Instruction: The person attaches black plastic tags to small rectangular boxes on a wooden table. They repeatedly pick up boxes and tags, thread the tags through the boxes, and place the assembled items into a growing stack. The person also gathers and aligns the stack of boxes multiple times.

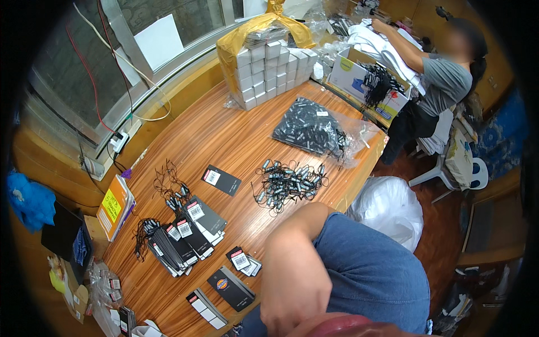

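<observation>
My right hand (295, 292) is raised close in front of me at the lower edge, its elbow bent above the table. Its fingers curl inward, and whatever they may hold is hidden. My left hand does not show. Nearest to the right hand on the table are a small stack of black hang tags (242, 262) with barcode stickers, a larger black tag stack (231, 288) and a tag stack with white panels (205, 309). Farther left lie fanned strung hang tags (178, 245). One dark hang tag (221, 180) lies alone beside a pile of black tag strings (289, 185).
A clear bag of black strings (310, 127) lies farther back. Small white boxes (264, 72) stand stacked in yellow wrapping. A carton (368, 84) with black strings hanging over it is near a person (449, 78) handling white cloth. Notebooks (116, 206) lie left; a white plastic bag (387, 210) stands right.
</observation>
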The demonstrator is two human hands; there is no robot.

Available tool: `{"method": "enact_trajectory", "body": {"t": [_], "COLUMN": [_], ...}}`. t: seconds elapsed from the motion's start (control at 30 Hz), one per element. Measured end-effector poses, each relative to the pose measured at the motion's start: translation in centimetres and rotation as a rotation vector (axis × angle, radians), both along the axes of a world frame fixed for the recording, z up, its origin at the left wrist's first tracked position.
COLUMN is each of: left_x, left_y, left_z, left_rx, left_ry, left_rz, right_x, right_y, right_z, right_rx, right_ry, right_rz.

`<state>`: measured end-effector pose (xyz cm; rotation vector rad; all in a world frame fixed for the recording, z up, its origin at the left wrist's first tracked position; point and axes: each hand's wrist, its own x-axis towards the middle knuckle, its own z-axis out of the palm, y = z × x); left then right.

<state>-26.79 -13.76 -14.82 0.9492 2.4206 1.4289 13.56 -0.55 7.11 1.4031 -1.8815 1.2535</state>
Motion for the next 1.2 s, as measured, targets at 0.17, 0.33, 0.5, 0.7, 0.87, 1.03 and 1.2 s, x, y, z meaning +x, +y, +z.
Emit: {"method": "enact_trajectory", "body": {"t": [0.17, 0.33, 0.5, 0.7, 0.87, 1.03, 1.2], "left_x": [-0.6, -0.8, -0.6, -0.9, -0.9, -1.9, -5.6], "left_y": [1.0, 2.2, 2.8, 3.4, 3.2, 2.9, -2.9], "left_z": [-1.9, -2.9, -3.8, -4.5, -4.9, -4.9, -4.1], "left_rx": [-0.031, -0.057, -0.082, -0.094, -0.099, -0.072, -0.034], "left_ry": [0.03, 0.055, 0.08, 0.108, 0.146, 0.177, 0.248], "left_rz": [-0.035, -0.065, -0.082, -0.092, -0.089, -0.096, -0.04], "right_x": [-4.1, -8.9, -9.5, -8.9, -7.8, -7.0, -6.1], "right_y": [-0.2, -3.9, -4.2, -3.8, -3.2, -3.0, -3.0], "right_z": [-1.8, -2.8, -3.5, -3.9, -4.0, -3.5, -2.7], "right_rx": [-0.059, -0.101, -0.105, -0.104, -0.089, -0.055, -0.014], "right_ry": [-0.168, -0.191, -0.2, -0.212, -0.211, -0.229, -0.251], "right_rz": [-0.307, -0.283, -0.234, -0.233, -0.232, -0.248, -0.195]}}
